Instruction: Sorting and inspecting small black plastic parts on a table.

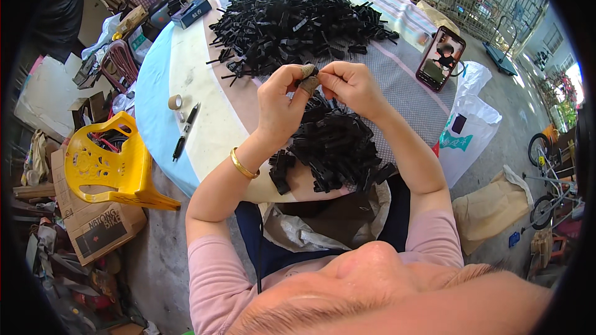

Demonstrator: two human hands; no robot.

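Both hands raised together over the bench (186,68): left hand (282,102) and right hand (354,87) pinched shut on one small black piece (312,80), taped fingertips meeting around it. Judged roughly half done: a smaller worked heap (338,149) just below the hands, a much larger pile (298,18) beyond them. Off to the left a tape roll (175,102) and pen (186,130), to the right a phone (440,58) propped up; nothing blocking the hands.

- The plastic pieces (298,22) in the piles are black.
- The tablecloth (397,71) has a fine grey check, with pale stripes at the far side.
- The chair (108,164) is yellow.
- The bracelet (243,165) is gold.
- The sleeves (214,273) are pink.
- The marker (185,130) is black.
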